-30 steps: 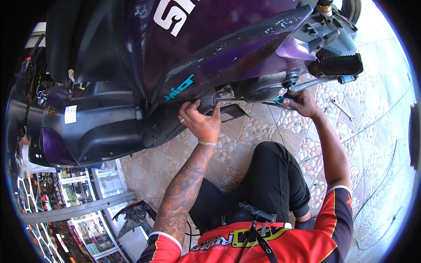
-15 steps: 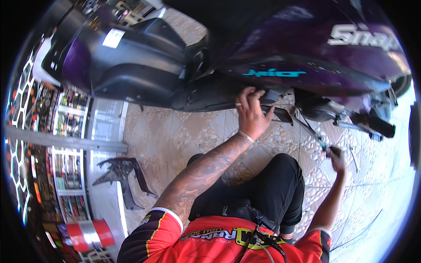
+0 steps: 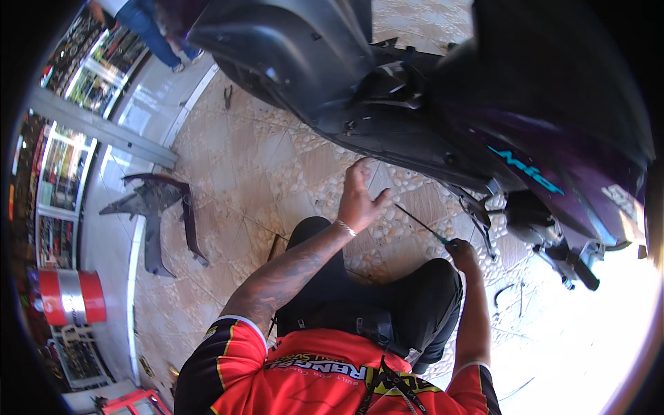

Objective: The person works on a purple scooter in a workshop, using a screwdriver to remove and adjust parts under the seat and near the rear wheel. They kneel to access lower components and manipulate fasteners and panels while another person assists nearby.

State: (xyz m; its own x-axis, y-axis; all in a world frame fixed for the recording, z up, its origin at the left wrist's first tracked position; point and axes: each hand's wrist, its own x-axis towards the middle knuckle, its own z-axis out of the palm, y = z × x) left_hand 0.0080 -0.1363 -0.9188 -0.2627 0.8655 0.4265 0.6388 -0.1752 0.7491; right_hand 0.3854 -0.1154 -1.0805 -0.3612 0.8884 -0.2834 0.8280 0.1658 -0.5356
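My right hand (image 3: 463,255) is closed around the green handle of a screwdriver (image 3: 420,224). Its long dark shaft points up and left, toward my other hand, and its tip is in the air above the floor. My left hand (image 3: 361,199) holds nothing, thumb spread from the fingers. Its fingertips are close to the lower edge of a purple and black scooter (image 3: 429,149); whether they touch it I cannot tell. The scooter's footrest (image 3: 477,207) and side stand hang below the body, above my right hand.
A loose dark body panel (image 3: 155,204) lies on the tiled floor at the left. Pliers (image 3: 227,97) lie beyond it. A red drum (image 3: 72,297) stands by the glass shelves at far left. A person in jeans (image 3: 142,31) stands at the far left.
My view has turned toward the left. My left hand has come off the scooter's underside and moved toward its front. The screwdriver in my right hand has swung away from beneath the scooter.
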